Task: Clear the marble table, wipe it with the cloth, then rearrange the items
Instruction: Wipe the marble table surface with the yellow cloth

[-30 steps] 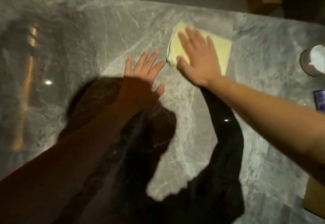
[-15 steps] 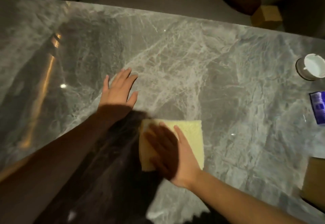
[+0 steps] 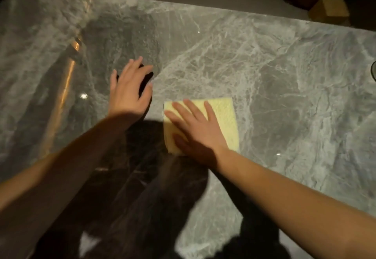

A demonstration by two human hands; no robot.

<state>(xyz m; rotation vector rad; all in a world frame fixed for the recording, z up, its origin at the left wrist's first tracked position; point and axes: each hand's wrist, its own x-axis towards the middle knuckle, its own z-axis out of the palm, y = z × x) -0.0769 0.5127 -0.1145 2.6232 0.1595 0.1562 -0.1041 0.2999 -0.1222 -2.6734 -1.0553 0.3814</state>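
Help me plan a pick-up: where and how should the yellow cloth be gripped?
The cloth lies folded flat on the marble table; the right hand presses flat on its left and near part. Probably pinch the bare far right corner, coming from the right.

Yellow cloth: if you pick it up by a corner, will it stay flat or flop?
Probably flop: the yellow cloth looks thin and soft, lying flat. It likely slides easily when pushed, since the marble table looks glossy. Probably light too, being so thin.
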